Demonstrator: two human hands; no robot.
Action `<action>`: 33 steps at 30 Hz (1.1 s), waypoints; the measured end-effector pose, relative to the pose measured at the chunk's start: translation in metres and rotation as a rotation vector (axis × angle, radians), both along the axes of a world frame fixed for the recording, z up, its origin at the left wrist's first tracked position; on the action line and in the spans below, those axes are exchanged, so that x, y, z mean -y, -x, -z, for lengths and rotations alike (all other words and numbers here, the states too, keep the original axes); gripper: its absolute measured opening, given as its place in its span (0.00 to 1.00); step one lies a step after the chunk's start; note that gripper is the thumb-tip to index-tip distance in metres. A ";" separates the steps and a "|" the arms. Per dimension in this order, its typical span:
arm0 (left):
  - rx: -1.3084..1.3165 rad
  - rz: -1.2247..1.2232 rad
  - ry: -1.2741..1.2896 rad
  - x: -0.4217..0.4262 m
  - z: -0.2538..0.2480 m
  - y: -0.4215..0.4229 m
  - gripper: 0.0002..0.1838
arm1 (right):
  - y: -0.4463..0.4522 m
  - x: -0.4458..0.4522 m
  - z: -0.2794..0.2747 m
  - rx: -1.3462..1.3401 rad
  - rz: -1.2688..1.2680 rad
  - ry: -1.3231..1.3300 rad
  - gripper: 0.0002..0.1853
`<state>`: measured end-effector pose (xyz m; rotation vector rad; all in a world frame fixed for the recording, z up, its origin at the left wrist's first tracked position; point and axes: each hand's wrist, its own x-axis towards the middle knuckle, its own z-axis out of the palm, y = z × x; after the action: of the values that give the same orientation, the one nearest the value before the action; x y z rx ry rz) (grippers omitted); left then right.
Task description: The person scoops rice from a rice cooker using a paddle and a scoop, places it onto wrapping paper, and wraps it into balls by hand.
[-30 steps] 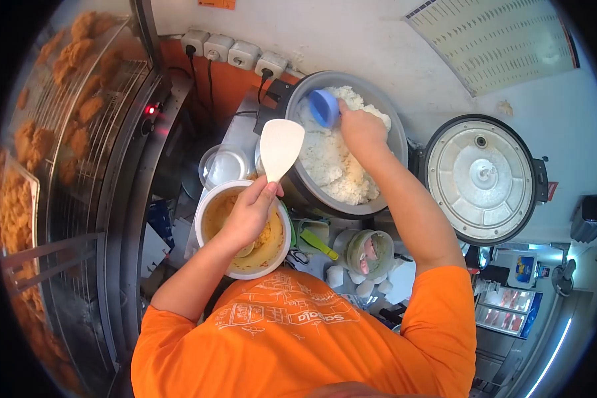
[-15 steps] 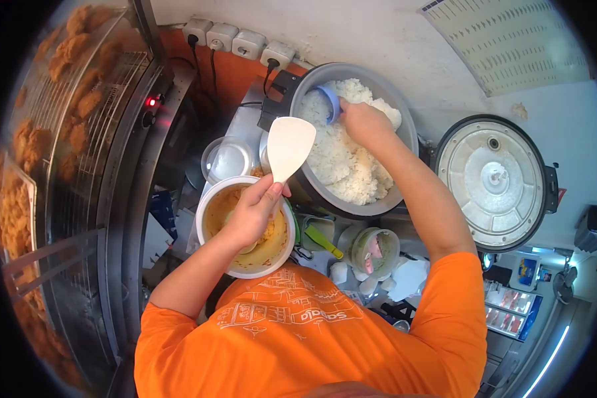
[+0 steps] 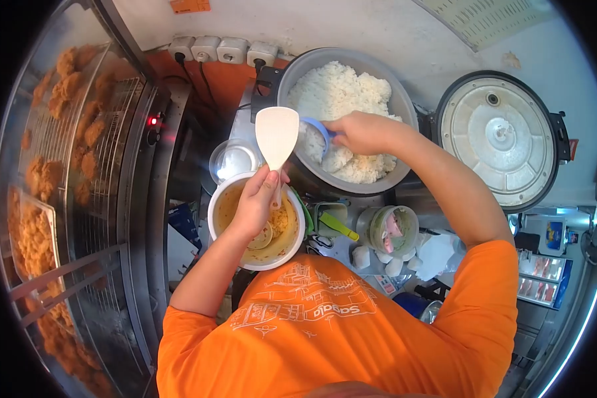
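My left hand [image 3: 253, 207] is closed round the handle of a white rice paddle [image 3: 276, 132], its blade pointing up and away from me. Below that hand stands a white tub [image 3: 213, 222] with yellow-orange food and a ladle-like scoop inside. My right hand [image 3: 366, 134] grips a blue cup [image 3: 326, 132] by its side. White rice shows in the cup, which is tilted at the near left side of a large rice cooker [image 3: 404, 86]. Cooked rice [image 3: 341, 89] fills much of the cooker.
The cooker's round lid [image 3: 467, 126] stands open at right. A glass cabinet with fried chicken [image 3: 43, 176] is at left. Nearby are a clear lid [image 3: 225, 162], a green-handled utensil [image 3: 338, 226], a tub with pink tongs [image 3: 378, 232] and wall sockets [image 3: 232, 50].
My right hand has brought the blue cup nearer to me across the rice, closer to the paddle. My left hand keeps hold of the rice paddle. The whole view has shifted slightly.
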<state>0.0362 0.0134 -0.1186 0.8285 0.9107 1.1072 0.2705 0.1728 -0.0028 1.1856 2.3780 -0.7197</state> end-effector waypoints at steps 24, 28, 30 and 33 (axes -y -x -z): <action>-0.478 0.168 -0.094 -0.004 -0.077 0.021 0.16 | -0.069 0.085 -0.063 -0.251 0.459 0.158 0.17; -0.727 0.166 -0.318 -0.021 -0.101 -0.018 0.23 | -0.066 0.122 -0.047 -0.557 0.700 0.034 0.15; -0.796 0.270 -0.320 -0.027 -0.116 -0.030 0.26 | -0.060 0.136 -0.024 -0.656 0.585 -0.301 0.16; -0.826 0.362 -0.416 -0.043 -0.110 -0.038 0.27 | -0.049 0.144 -0.030 -0.642 0.689 -0.328 0.18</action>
<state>0.0742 0.0564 -0.0089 1.7940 1.1439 0.6197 0.3191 0.0288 0.0273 2.2561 2.6369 -1.0704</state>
